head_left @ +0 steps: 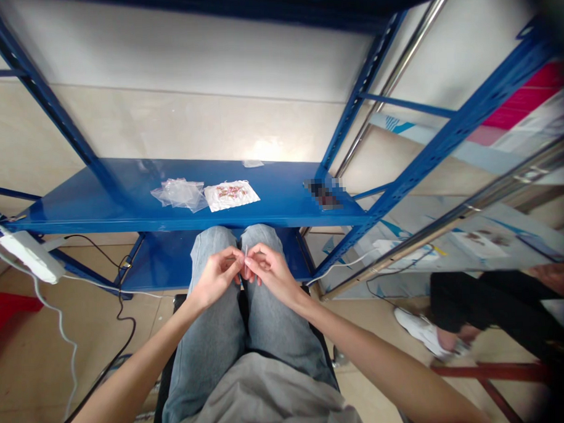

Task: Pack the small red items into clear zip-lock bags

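Observation:
My left hand (218, 274) and my right hand (268, 270) meet over my knees in grey jeans, fingertips pinched together on a tiny pale item (245, 255) that is too small to name. On the blue metal shelf (101, 202) ahead lie a heap of clear plastic bags (179, 193) and a white sheet carrying small reddish pieces (231, 194), both out of reach of either hand.
Blue shelving posts rise on both sides. A white power strip (31, 254) with cables hangs at the left. Another person's legs and a white shoe (422, 331) sit at the right, near a red stool frame (495, 377). A blurred-out dark object (324, 193) rests on the shelf's right end.

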Demonstrator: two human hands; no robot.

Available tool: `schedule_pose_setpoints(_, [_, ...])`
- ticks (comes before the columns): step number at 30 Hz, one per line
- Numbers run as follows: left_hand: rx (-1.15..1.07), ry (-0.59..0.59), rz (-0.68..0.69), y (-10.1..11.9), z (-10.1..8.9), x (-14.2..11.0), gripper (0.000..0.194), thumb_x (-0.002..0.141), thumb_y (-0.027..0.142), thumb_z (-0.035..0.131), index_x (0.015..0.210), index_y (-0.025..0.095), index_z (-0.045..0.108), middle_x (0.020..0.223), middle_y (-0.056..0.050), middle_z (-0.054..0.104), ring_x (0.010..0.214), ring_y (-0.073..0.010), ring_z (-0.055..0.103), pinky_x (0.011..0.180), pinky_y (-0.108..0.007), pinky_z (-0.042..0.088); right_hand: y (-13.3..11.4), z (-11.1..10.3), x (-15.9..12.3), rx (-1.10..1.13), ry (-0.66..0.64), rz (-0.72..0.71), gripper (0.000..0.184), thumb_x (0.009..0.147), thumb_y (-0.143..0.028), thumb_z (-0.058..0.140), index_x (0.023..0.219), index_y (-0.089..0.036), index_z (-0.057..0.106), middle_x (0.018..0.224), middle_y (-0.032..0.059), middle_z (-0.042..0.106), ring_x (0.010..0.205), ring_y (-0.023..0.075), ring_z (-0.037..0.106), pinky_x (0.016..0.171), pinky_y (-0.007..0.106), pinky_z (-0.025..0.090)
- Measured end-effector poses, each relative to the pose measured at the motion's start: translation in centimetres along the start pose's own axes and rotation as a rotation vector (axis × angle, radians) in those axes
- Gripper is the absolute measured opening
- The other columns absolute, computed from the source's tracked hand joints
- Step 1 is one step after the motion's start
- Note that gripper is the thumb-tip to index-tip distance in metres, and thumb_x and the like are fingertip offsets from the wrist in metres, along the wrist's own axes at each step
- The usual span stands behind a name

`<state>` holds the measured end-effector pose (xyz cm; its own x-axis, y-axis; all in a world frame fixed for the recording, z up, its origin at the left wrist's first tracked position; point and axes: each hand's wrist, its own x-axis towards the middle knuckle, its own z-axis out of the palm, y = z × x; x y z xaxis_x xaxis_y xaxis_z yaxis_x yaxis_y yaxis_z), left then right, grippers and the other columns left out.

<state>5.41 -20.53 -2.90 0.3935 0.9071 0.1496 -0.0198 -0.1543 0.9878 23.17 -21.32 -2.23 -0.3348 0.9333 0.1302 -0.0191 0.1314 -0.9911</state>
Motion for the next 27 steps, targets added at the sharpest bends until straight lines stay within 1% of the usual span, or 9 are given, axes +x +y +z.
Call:
schedule_pose_setpoints(4, [-0.011,-0.004,-0.015,0.35,0.22,0.07,0.038,0.095,0.053,0.057,0.088,0.017,0.062,0.075,-0.004,0.069,0.066,-0.0165,0.068,0.06,-0.026,0.055,0.25,-0.07,-0.01,-0.025,0.002,0.0,0.029,0.095,-0.05,0.061,0.093,-0.022,0.052,0.071,-0.0019,0.064,0.059,0.0126,0.062,0.048,0.021,0.043])
schedule_pose_setpoints(9, [-0.014,-0.007,-0.014,0.18,0.12,0.16,0.04,0.096,0.054,0.056,0.085,0.016,0.064,0.074,-0.004,0.067,0.066,-0.016,0.067,0.06,-0.026,0.055,0.27,0.0,0.0,-0.037,0.013,-0.017,0.027,0.095,-0.048,0.061,0.092,-0.022,0.052,0.072,-0.0016,0.065,0.059,0.0121,0.061,0.05,0.021,0.045])
schedule_pose_setpoints(13, [-0.05,-0.014,-0.026,-0.13,-0.09,0.17,0.038,0.095,0.052,0.059,0.089,0.014,0.065,0.075,-0.004,0.068,0.065,-0.0155,0.066,0.06,-0.026,0.054,0.31,0.03,0.03,-0.039,0.025,-0.027,0.028,0.095,-0.048,0.062,0.093,-0.022,0.052,0.073,-0.0014,0.065,0.058,0.012,0.061,0.049,0.021,0.044])
schedule_pose_setpoints(18, [-0.102,-0.032,-0.011,-0.41,-0.36,0.23,0.036,0.094,0.049,0.063,0.092,0.013,0.066,0.078,-0.006,0.069,0.067,-0.0163,0.066,0.06,-0.027,0.055,0.43,-0.19,0.14,-0.01,0.0,-0.019,0.031,0.095,-0.052,0.06,0.092,-0.022,0.052,0.074,-0.0003,0.067,0.058,0.0121,0.062,0.048,0.02,0.044])
schedule_pose_setpoints(21, [-0.088,-0.026,-0.007,-0.48,-0.35,0.27,0.036,0.094,0.05,0.061,0.092,0.014,0.066,0.077,-0.005,0.068,0.067,-0.0165,0.066,0.06,-0.027,0.055,0.63,-0.37,0.28,-0.004,0.0,-0.022,0.03,0.095,-0.05,0.061,0.091,-0.021,0.053,0.071,-0.0012,0.065,0.055,0.0113,0.059,0.047,0.02,0.043])
schedule_pose_setpoints(27, [-0.011,-0.011,-0.012,-0.32,-0.1,0.13,0.035,0.095,0.051,0.059,0.091,0.016,0.065,0.076,-0.004,0.068,0.065,-0.0152,0.065,0.059,-0.025,0.052,0.63,-0.34,0.25,-0.012,-0.006,-0.002,0.03,0.095,-0.051,0.06,0.093,-0.022,0.054,0.072,-0.0013,0.065,0.056,0.0125,0.061,0.046,0.021,0.044])
